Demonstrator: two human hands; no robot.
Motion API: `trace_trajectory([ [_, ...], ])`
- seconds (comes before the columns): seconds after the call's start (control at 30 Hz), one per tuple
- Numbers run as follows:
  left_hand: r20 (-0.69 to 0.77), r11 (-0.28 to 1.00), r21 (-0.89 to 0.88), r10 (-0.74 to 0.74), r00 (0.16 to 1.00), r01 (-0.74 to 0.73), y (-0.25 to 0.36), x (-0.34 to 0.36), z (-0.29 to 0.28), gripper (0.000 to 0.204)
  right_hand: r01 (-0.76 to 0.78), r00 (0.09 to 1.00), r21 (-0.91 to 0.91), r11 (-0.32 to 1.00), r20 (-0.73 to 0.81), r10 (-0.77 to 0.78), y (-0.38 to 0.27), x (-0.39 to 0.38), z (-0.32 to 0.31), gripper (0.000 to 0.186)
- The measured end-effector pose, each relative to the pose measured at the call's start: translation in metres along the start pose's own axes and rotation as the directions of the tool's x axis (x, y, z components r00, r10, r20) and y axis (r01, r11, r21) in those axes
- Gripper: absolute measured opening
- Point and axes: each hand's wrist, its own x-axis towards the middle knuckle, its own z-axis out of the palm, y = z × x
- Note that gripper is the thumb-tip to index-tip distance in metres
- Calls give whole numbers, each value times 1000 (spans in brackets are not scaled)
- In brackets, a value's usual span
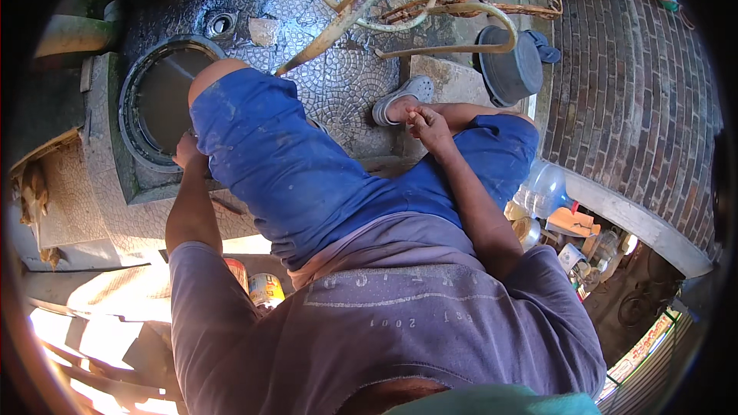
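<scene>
My left hand (187,152) is closed at the near right edge of a round dark tub (132,100), beside my left knee. Murky grey-brown water (165,104) fills the tub. Whether those fingers grip the rim or something small does not show. Near my right ankle, my right hand (432,131) is closed, with thumb and fingertips pinched together. Anything between them is too small to make out. Just beyond it is a grey clog (405,98) on my right foot. Blue shorts (284,146) cover my spread thighs.
A rusty, bent metal frame (346,19) stands ahead on the wet patterned tiles, beyond a round drain (221,24). A grey basin (511,67) sits to the right by the brick paving (630,84). A clear plastic jug (542,188) lies near my right thigh.
</scene>
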Motion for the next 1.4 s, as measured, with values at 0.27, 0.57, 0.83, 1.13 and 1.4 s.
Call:
trace_trajectory([
  [0.27,-152,996,-59,53,987,-63,15,-14,-25,34,43,999,-11,999,-5,-43,-3,10,9,28],
  [0.57,-417,854,-443,74,906,-273,4,32,-87,38,132,990,92,987,31,-136,-41,19,22,30],
  [0.83,-457,593,-545,382,803,-593,98,-59,-254,30,299,943,329,896,43,-331,-115,21,45,32],
  [1.13,-35,330,-916,496,868,-226,175,-192,-204,22,261,862,480,838,275,-426,-142,5,88,53],
  [1.4,82,280,-955,567,820,-98,229,-245,-129,18,251,860,452,856,301,-411,-127,-4,86,77],
])
